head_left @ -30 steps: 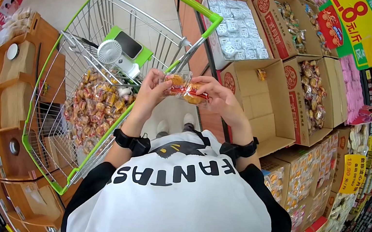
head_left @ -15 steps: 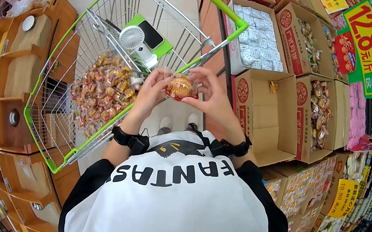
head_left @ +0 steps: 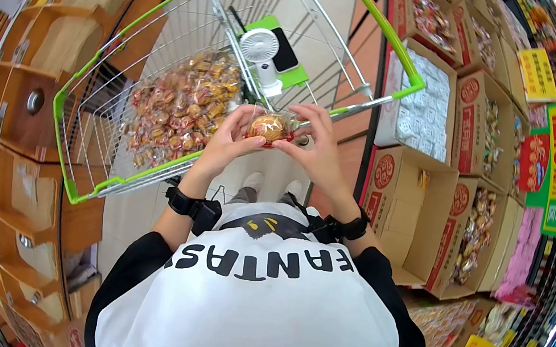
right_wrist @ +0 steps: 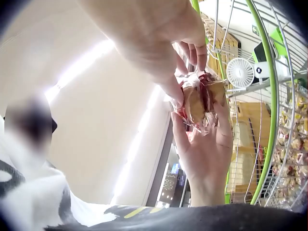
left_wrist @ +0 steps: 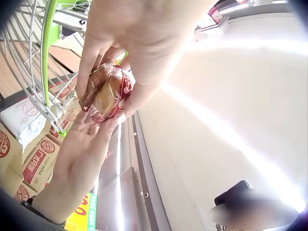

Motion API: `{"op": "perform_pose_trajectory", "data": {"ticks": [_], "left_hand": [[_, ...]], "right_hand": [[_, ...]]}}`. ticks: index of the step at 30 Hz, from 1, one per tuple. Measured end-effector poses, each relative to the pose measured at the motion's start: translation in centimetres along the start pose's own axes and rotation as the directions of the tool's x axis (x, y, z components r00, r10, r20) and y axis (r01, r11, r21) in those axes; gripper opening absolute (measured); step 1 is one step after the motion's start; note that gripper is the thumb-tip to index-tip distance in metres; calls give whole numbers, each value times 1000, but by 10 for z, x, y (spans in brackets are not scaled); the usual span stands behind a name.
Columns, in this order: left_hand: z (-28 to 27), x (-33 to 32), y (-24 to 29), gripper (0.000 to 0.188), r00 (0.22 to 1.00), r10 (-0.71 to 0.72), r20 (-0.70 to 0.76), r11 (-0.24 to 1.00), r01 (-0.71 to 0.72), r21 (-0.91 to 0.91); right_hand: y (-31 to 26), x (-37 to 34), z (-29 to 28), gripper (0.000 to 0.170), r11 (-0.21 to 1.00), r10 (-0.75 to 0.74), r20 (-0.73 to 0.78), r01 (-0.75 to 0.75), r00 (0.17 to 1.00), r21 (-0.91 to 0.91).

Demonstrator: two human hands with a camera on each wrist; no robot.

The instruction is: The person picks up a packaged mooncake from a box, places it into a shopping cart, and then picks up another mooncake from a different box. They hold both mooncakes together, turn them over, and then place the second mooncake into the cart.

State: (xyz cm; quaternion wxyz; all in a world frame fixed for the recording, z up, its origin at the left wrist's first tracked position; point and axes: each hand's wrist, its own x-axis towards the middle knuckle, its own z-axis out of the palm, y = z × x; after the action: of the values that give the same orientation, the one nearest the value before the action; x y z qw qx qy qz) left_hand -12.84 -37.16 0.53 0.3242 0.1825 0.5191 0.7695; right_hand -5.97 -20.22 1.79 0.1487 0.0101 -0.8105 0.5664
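In the head view both hands are raised in front of the chest, close together around a wrapped mooncake (head_left: 269,128). It is round and golden brown, in a clear wrapper with red print. My left hand (head_left: 223,141) pinches its left side between thumb and fingers. On the other side, my right hand (head_left: 320,153) grips it with the thumb near the lower edge and the fingers at the top. The left wrist view shows the crinkled wrapper (left_wrist: 108,94) between the two hands. From the right wrist, the mooncake (right_wrist: 195,103) appears edge-on, with fingers over parts of it.
A shopping cart (head_left: 79,197) with a green rim stands ahead, holding a large clear bag of wrapped mooncakes (head_left: 185,110). A white handheld fan (head_left: 259,47) and a phone (head_left: 285,50) lie at its handle end. Cardboard boxes (head_left: 399,219) line the right; wooden shelves (head_left: 46,105) the left.
The mooncake has been turned from its red-banded side to its round golden face, and both hands still hold it. The head view has swung, so cart and boxes appear farther right.
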Motion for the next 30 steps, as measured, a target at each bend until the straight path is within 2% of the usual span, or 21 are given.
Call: {"op": "perform_pose_trajectory", "data": {"ticks": [4,7,9,13,14,16,17,18,22,23,25,29,30], "left_hand": [[-22,-18,2,48,992,85,-93,996,-82,38],[-41,-33,-4,47,970,29,-243,999,-34,-17],[-52,-44,-8,44,961,-16,-277,994,-14,-107],[-63,-65,-6,39,906,-34,-422,993,-16,-115],[-69,-70,-10,36,880,-45,-472,998,16,-67],[-83,-80,-21,35,844,-48,-535,999,42,-23],[-90,-85,-28,33,822,-82,-564,996,76,-35],[-94,-89,-30,31,798,-117,-591,993,109,-49],[-100,-98,-29,26,754,-130,-643,990,134,-43],[-100,-100,-26,26,746,-166,-645,986,146,-85],[-102,-103,-21,26,732,-201,-651,980,154,-129],[-113,-103,-13,30,723,-189,-665,981,169,-95],[-117,-101,-10,31,729,-170,-663,984,163,-73]], "right_hand": [[0,11,24,56,996,-18,94,25,995,-83],[5,18,46,54,999,28,198,-21,980,-37],[6,24,60,49,958,156,400,-237,903,162],[29,27,97,52,949,149,487,-263,860,173],[33,29,104,52,950,140,504,-259,853,174],[36,33,116,51,889,194,595,-395,780,229],[37,34,122,51,890,187,608,-395,772,227],[39,35,128,49,851,214,635,-461,742,251],[40,39,143,44,745,308,708,-624,635,236],[41,40,146,44,747,304,716,-624,629,231],[41,43,152,43,735,347,756,-662,556,150],[30,52,160,44,743,334,778,-657,532,130],[22,57,163,45,767,327,754,-626,569,139]]}}
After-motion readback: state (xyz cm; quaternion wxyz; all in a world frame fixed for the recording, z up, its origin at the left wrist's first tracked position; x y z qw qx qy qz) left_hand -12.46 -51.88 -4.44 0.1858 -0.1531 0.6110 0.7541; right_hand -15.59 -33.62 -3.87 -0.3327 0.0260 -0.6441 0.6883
